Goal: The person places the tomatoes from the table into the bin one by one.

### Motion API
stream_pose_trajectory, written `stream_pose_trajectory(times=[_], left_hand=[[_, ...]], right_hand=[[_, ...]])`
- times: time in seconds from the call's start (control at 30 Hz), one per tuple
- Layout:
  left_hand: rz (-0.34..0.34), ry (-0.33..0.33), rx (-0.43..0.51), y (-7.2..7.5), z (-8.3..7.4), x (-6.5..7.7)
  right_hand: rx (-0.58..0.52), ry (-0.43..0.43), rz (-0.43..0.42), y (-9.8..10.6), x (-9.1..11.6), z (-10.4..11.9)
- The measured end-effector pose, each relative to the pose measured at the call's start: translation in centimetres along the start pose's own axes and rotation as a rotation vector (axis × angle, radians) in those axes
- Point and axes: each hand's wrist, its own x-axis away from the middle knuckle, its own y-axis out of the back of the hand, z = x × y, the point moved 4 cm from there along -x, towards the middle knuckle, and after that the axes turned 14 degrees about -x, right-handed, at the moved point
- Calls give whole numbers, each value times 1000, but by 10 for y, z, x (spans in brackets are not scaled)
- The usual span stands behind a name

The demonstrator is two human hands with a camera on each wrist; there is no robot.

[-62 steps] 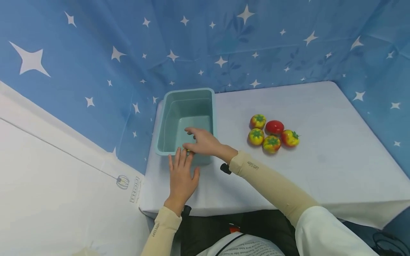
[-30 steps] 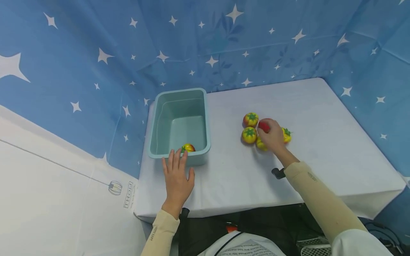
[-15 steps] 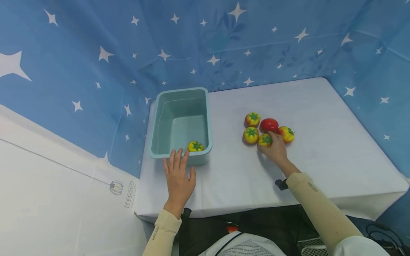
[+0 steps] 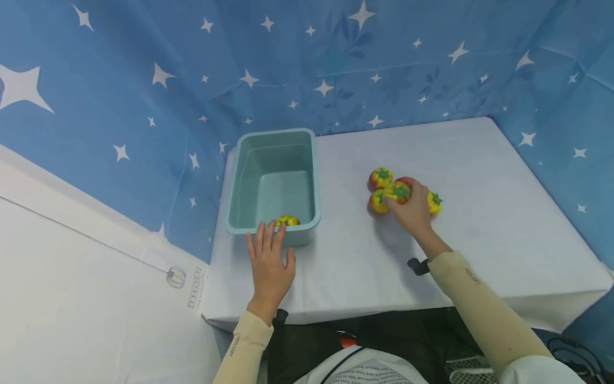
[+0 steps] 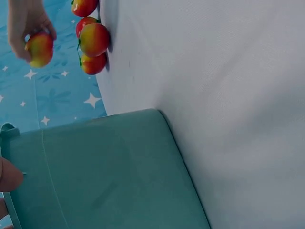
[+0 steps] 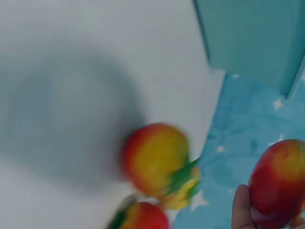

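My right hand (image 4: 413, 212) pinches a yellow-and-red tomato (image 4: 398, 191) with a green top, lifted off the white table. In the left wrist view, that tomato (image 5: 40, 49) hangs between the fingertips, apart from the others. Beneath and around the hand are more tomatoes (image 4: 381, 177), one of them a plain red piece (image 4: 405, 181) mostly hidden behind the fingers. My left hand (image 4: 271, 266) lies with straight fingers at the near rim of a teal bin (image 4: 317, 181). Inside the bin, by its near wall, lies a yellow tomato (image 4: 289, 220), partly covered by that wall.
A white cloth covers the table (image 4: 479, 240). Behind it hangs a blue curtain (image 4: 268, 58) with white stars. The bin stands at the table's left end, near a white sheet (image 4: 72, 277) on the left.
My right hand left the bin, went right to the cluster, touched the red piece, then took the front tomato and raised it. The left hand stays at the rim.
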Motion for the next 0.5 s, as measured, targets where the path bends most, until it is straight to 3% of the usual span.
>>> stream_pose_trajectory(times=[0.13, 0.33, 0.5], left_hand=[[6, -7, 7, -1, -2, -3], [6, 23, -9, 0, 0, -1], [0, 22, -3, -1, 0, -1]], right_hand=[[-55, 40, 30, -15, -9, 37], [-117, 91, 114, -53, -14, 85], [-182, 104, 132, -77, -17, 123]])
